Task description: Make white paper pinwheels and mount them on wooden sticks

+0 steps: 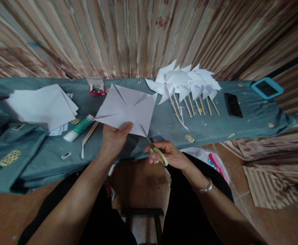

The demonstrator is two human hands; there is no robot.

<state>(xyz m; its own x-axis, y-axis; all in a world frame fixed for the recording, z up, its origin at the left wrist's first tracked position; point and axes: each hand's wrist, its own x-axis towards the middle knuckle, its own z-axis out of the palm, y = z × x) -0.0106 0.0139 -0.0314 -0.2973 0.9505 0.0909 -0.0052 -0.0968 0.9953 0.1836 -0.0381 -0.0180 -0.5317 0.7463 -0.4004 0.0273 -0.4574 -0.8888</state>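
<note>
A square sheet of white paper (128,110) is pinched at its near edge by my left hand (114,139), thumb on top. Slits run from its corners toward the middle. My right hand (165,154) grips a pair of scissors (160,156) with pale green handles, fingers through the loops. The blades reach the paper's near right corner, where they lie along the sheet; whether they are cutting at this instant I cannot tell. Several finished paper pinwheels (181,81) on wooden sticks lie overlapping to the right of the sheet.
On the cloth-covered table (143,154) are a stack of white paper (41,105), a green-and-white glue tube (79,128), wooden sticks (90,133), and a red box of small metal pieces (97,90). A phone (233,105) and a blue-framed device (267,88) lie right. Curtains (128,37) hang behind.
</note>
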